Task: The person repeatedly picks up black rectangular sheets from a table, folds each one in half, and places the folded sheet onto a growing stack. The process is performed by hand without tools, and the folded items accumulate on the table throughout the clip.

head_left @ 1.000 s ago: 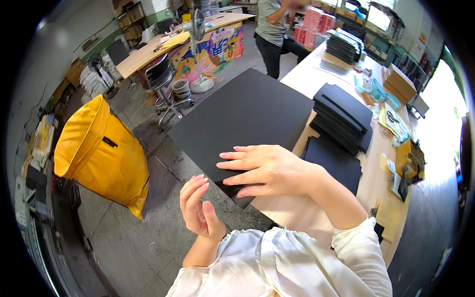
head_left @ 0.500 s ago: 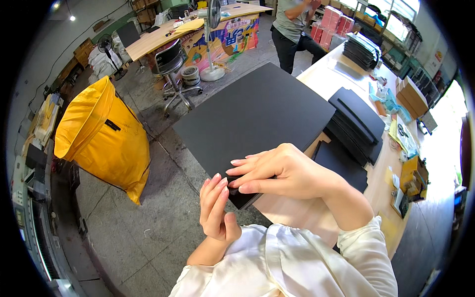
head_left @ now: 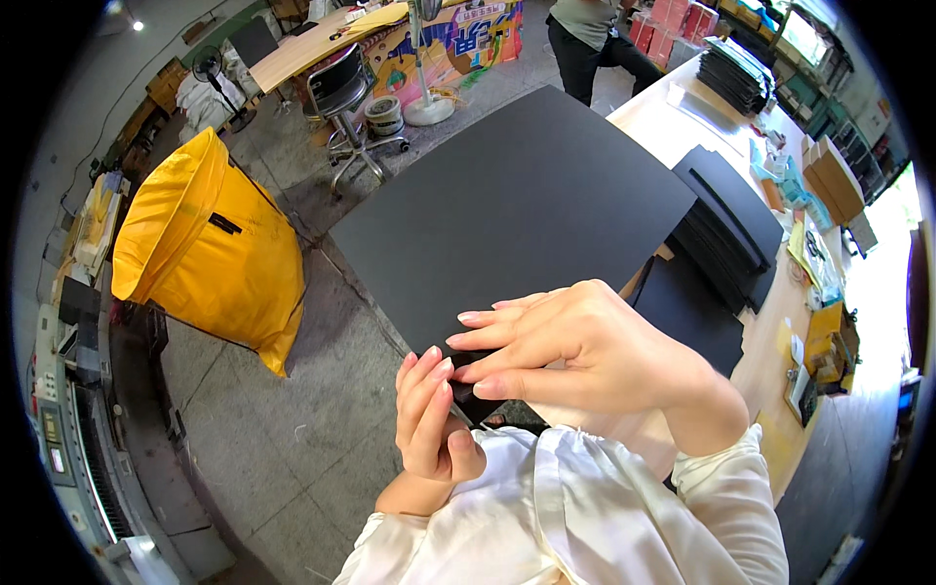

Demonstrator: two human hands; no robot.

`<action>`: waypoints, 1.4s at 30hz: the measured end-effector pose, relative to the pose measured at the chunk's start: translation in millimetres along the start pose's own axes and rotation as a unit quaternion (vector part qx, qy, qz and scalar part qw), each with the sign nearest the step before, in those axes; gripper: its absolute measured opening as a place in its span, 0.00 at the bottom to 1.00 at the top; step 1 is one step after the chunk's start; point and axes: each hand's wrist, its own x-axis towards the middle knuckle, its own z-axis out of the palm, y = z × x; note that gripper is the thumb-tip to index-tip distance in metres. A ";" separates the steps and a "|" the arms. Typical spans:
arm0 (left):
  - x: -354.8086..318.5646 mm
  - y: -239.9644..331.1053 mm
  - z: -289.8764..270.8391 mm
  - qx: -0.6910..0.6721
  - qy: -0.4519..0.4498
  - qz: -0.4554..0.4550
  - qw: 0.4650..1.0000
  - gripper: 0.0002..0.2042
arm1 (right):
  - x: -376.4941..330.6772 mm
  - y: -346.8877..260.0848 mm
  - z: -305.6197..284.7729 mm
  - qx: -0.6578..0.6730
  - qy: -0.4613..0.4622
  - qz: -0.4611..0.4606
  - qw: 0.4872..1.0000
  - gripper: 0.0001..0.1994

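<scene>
Big sheet: You have a big black sheet [head_left: 517,214] in front of you. Its far part lies over the edge of the wooden table [head_left: 682,117], and its near corner is at your hands.
Left hand: Your left hand [head_left: 429,419] pinches the near corner, fingers curled up and thumb underneath.
Right hand: Your right hand [head_left: 575,346] lies on top of the same corner, fingers long and close together, pressing it.
Beside you: A stack of black sheets [head_left: 726,229] sits on the table to the right. A yellow bag [head_left: 210,249] stands on the floor to the left.
</scene>
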 end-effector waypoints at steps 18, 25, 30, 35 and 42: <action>-2.7 1.6 1.7 0.024 0.000 -0.006 1.000 0.22 | -0.5 3.3 -0.8 -0.005 0.010 -0.016 1.000 0.08; -2.1 2.7 0.5 0.027 -0.003 -0.009 1.000 0.22 | -0.7 3.5 -0.8 -0.011 0.009 -0.013 1.000 0.09; -2.2 2.0 1.8 0.026 0.001 -0.007 1.000 0.21 | -0.8 4.1 -0.4 -0.010 0.011 -0.013 1.000 0.09; -2.5 1.9 1.0 0.029 -0.001 -0.008 1.000 0.21 | -0.3 3.3 -0.8 -0.011 0.009 -0.020 1.000 0.09; -3.9 2.5 1.4 0.027 -0.003 -0.011 1.000 0.21 | -2.1 4.9 -0.4 -0.023 0.005 -0.015 1.000 0.09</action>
